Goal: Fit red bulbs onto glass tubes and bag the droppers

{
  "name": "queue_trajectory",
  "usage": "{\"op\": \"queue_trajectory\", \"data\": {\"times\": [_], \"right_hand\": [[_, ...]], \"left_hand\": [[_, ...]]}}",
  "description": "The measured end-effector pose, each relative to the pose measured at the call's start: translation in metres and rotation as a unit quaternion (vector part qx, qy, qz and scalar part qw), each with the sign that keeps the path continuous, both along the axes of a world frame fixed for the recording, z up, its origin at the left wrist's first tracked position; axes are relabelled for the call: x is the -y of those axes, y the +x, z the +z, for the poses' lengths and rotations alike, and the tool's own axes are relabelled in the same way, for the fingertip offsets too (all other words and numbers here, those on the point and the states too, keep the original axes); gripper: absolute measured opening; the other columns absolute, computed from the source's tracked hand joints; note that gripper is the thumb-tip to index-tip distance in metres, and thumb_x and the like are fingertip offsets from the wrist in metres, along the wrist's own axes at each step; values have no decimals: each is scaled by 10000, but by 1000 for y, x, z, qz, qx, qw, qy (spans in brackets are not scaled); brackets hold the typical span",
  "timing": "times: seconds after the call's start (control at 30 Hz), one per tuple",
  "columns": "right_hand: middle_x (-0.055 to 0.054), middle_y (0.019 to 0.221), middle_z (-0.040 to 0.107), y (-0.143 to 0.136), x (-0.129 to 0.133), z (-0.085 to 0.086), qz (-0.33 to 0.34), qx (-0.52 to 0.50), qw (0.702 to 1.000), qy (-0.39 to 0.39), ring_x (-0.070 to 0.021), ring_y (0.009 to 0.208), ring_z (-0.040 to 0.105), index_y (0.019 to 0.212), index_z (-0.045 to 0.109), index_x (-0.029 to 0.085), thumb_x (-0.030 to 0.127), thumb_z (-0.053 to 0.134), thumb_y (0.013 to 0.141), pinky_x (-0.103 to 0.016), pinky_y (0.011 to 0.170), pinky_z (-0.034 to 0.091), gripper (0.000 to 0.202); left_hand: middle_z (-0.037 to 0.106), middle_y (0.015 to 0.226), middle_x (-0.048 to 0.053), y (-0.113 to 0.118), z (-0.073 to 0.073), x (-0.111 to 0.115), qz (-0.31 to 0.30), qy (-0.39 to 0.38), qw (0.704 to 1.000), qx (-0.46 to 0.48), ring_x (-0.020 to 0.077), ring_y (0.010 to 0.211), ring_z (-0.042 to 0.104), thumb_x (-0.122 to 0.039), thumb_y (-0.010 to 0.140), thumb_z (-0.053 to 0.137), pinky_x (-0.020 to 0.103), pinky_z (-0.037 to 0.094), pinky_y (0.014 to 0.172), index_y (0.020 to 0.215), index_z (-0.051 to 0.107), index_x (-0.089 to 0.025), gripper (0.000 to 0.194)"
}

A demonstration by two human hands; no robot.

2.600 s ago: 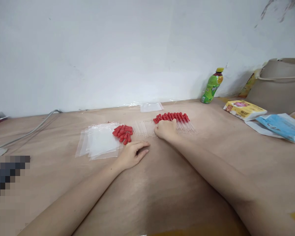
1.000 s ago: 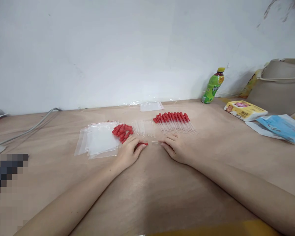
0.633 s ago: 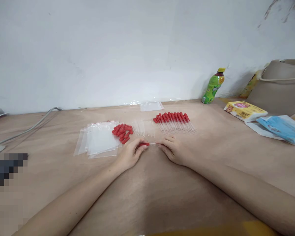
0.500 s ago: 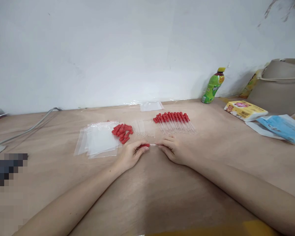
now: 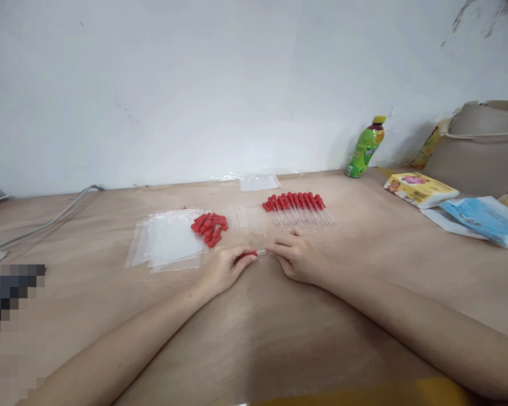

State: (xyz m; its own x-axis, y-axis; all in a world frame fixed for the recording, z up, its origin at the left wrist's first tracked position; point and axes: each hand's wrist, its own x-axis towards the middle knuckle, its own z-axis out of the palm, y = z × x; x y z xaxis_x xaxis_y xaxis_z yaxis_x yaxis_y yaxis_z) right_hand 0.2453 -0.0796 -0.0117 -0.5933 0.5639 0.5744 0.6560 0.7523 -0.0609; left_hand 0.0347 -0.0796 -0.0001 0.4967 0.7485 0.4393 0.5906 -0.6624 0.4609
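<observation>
Between two hands [image 5: 260, 262], one red bulb [image 5: 249, 255] meets one clear tube [image 5: 261, 252].

The tabletop [image 5: 254, 338] lies open in front of the 2 hands [image 5: 293, 255]. Behind them, red bulbs [image 5: 209, 226] and clear tubes [image 5: 245, 220] block the way.

Grey bag [image 5: 478, 152] cut off by right edge; dark object [image 5: 8, 290] at left pixelated, cut off too.

text: none readable | green bottle [image 5: 365, 150]: label blurred | yellow pack [image 5: 420, 190]: print too small
</observation>
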Motion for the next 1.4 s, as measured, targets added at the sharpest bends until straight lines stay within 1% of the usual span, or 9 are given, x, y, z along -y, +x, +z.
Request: {"op": "queue_trajectory", "data": {"times": [0.1,0.23,0.3,0.43,0.63,0.77,0.9,1.17,1.4], "right_hand": [[-45,728,602,-1,-1,-1,4,10,1000,16,-138,649,513,884,620,160,105,406,805,-309,654,300,235],[-71,870,613,6,-8,-4,29,-43,998,-33,-163,798,535,992,568,152,181,413,851,-294,699,369,211],[-75,901,609,10,-10,-5,28,-74,995,-63,-161,825,535,988,557,155,220,418,862,-279,705,396,199],[-50,802,604,12,-8,-4,23,-102,990,-95,-145,757,534,866,576,171,236,409,866,-258,662,403,179],[-27,767,630,7,-5,3,15,-91,990,-109,-133,718,542,823,586,173,210,424,856,-288,699,347,169],[-19,721,618,7,-7,3,18,-62,994,-84,-124,679,526,814,584,168,205,399,868,-296,687,295,196],[-20,689,607,8,-7,0,14,-65,996,-55,-125,660,512,799,582,163,222,409,864,-296,688,273,194],[-19,686,608,3,-4,4,32,-50,998,-29,-116,636,499,812,596,164,203,382,866,-298,692,245,224],[-2,615,595,-4,-1,6,13,-23,999,-22,-97,542,427,765,605,163,206,381,852,-301,685,201,243]], "left_hand": [[693,790,-19,0,-1,-2,8,-3,1000,2,117,643,623,-274,811,549,211,477,597,862,658,-211,136],[698,847,9,-3,-4,-9,6,-46,997,55,137,708,645,-315,767,601,225,510,659,906,657,-182,200],[697,878,24,-5,-5,-13,2,-70,994,78,147,739,652,-325,759,607,237,520,688,934,651,-169,239],[698,876,25,-7,-7,-14,10,-77,994,81,151,736,654,-330,766,596,246,525,689,916,661,-178,223],[699,846,16,-8,-9,-13,19,-77,994,69,151,721,648,-342,778,578,246,514,658,894,676,-204,205],[697,844,13,-9,-10,-12,19,-92,994,61,142,693,641,-348,778,575,238,510,629,893,675,-206,208],[693,855,28,-7,-8,-10,4,-93,993,67,136,684,637,-340,783,569,233,510,626,909,662,-179,224],[697,797,14,-5,-3,-5,-9,-38,999,35,118,623,625,-293,779,577,208,493,579,872,657,-174,170],[694,805,10,-5,-3,-5,-32,-17,999,21,110,646,625,-252,782,576,189,484,576,861,654,-175,136]]}}
